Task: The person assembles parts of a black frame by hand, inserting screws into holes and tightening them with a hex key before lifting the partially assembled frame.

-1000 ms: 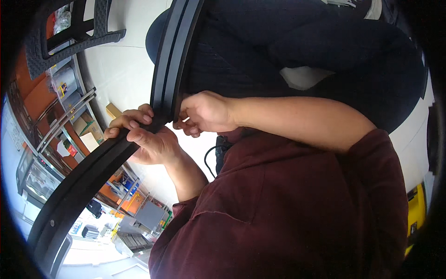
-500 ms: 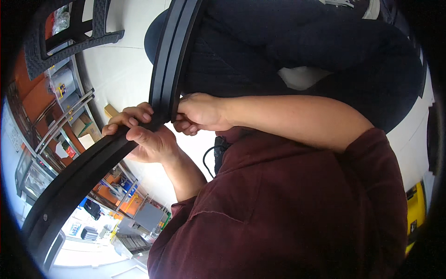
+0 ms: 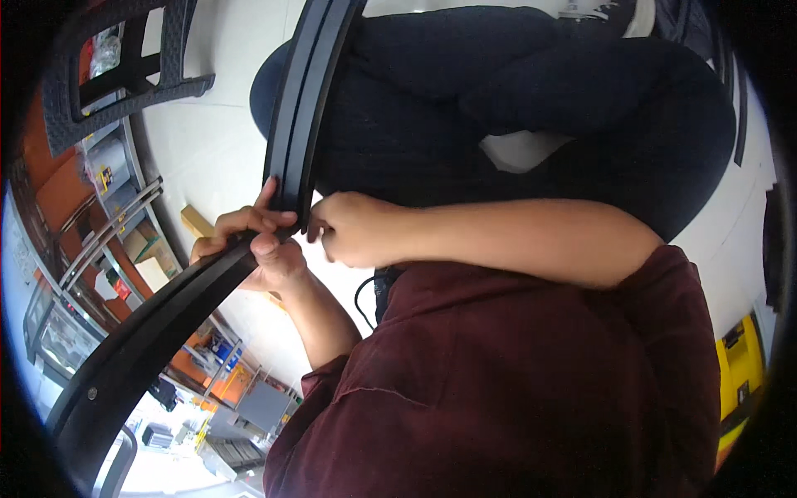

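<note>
We see two tan cardboard boxes (image 3: 143, 247) on the shelving at the left, one beside the other, and a small tan box (image 3: 198, 221) on the white floor just right of them. A red-and-white label (image 3: 122, 289) shows below the boxes.

Setting appeared to be a workshop or repair shop. Floor (image 3: 224, 158) was pale and glossy. Along the left edge stood metal shelving (image 3: 112, 228) against an orange wall (image 3: 50, 195), loaded with cardboard boxes (image 3: 145, 249) and small packaged goods. A dark woven plastic stool (image 3: 116, 79) sat on the floor at upper left. A yellow case (image 3: 739, 365) lay at right. A large black wheel rim (image 3: 166, 307) was in hand.
</note>
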`<state>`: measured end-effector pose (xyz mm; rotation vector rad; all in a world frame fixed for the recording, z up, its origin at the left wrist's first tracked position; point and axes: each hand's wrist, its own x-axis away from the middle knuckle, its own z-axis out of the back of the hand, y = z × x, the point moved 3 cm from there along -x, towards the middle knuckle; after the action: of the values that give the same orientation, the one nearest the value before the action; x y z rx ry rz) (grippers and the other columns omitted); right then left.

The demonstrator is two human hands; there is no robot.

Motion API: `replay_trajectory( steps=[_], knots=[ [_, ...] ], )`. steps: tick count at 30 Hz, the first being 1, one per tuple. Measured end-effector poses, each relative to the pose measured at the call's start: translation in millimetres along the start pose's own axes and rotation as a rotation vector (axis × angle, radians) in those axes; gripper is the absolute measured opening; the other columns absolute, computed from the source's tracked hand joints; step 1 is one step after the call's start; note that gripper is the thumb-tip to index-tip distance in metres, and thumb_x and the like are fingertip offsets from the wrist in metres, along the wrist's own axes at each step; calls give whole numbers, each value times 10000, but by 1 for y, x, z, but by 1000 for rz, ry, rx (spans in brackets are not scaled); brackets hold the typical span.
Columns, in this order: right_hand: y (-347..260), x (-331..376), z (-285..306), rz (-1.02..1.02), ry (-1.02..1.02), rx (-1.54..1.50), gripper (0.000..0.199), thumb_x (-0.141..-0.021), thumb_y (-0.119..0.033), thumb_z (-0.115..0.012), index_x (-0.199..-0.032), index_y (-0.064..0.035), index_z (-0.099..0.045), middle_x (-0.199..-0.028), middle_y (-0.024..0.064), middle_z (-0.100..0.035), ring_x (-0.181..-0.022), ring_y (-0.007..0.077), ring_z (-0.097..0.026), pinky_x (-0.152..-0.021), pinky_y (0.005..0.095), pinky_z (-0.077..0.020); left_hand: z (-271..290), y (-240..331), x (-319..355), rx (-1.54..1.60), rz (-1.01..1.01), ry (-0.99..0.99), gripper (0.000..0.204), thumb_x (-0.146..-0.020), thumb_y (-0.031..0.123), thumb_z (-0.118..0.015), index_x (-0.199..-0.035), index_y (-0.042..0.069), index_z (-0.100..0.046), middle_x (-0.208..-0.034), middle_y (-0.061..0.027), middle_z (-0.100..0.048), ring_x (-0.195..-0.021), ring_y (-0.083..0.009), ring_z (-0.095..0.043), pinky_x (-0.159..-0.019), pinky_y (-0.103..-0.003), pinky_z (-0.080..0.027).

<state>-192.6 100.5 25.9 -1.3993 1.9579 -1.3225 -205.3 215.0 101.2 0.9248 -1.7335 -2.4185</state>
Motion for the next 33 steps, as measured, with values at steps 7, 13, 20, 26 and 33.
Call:
replay_trajectory(
  steps=[7,13,20,26,33],
  knots=[
    [-48,19,38,869,529,1292,317,-914,-276,-618,-1203,-185,-527,-1136,60,-610,-1170,274,-567,-966,444,-424,5,2,0,70,-1,10,567,-848,357,-831,-1089,145,-364,-727,-86,-582,-616,-163,-657,-919,-603,-596],
    [-40,4,45,1210,500,1453,442,-996,-380,-507,-1368,-558,-347,-1295,101,-630,-1262,275,-592,-1091,539,-374,13,-5,5,127,-79,-124,492,-912,247,-781,-1257,122,-453,-837,-95,-579,-642,-212,-644,-996,-618,-541],
    [-69,-8,54,1429,359,1473,527,-994,-230,-505,-1451,-477,-415,-1056,59,-665,-948,209,-659,-745,351,-494,18,1,-6,172,155,-55,652,-920,650,-547,-1253,98,-448,-886,-98,-569,-674,-190,-654,-924,-506,-609],
    [-89,29,44,1482,145,1374,513,-936,-196,-591,-1433,-324,-574,-828,-34,-575,-769,143,-572,-683,326,-469,14,29,6,260,339,120,725,-946,688,-460,-1252,32,-421,-761,-80,-500,-520,-243,-649,-543,-427,-638],
    [-117,57,5,1583,63,1321,393,-909,-203,-627,-1299,-224,-665,-772,-37,-540,-690,129,-546,-585,295,-413,20,61,31,649,365,286,522,-1045,540,-488,-1230,53,-469,-754,-39,-456,-467,-76,-348,-379,-226,-327]
  ],
)
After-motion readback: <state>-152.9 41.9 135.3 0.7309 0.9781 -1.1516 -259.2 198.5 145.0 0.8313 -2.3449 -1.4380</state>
